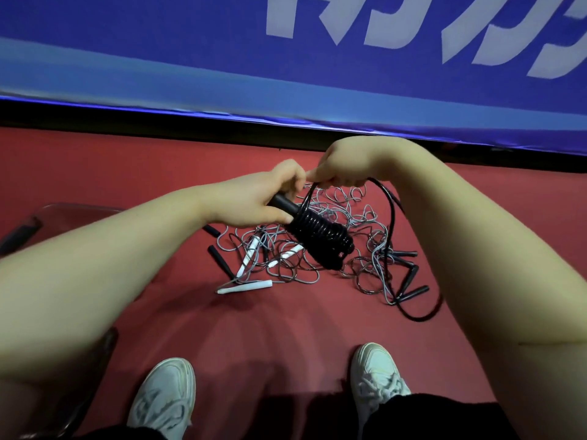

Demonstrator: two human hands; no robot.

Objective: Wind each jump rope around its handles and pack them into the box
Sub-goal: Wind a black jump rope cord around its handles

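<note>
My left hand [257,195] grips the black handles [282,203] of a black jump rope. Many turns of its cord are wound tightly around them in a thick coil [320,238]. My right hand [346,166] pinches the free cord just above the coil; the slack cord [392,217] loops down to the floor on the right. Below lies a tangled pile of jump ropes [336,249] with grey and black cords, white handles [246,287] and black handles [413,292]. A clear plastic box [73,211] sits at the left, partly hidden by my left forearm.
The floor is red carpet [254,328]. A blue banner [190,58] with white lettering runs across the back. My two white shoes, left [165,398] and right [378,373], stand at the bottom of the view.
</note>
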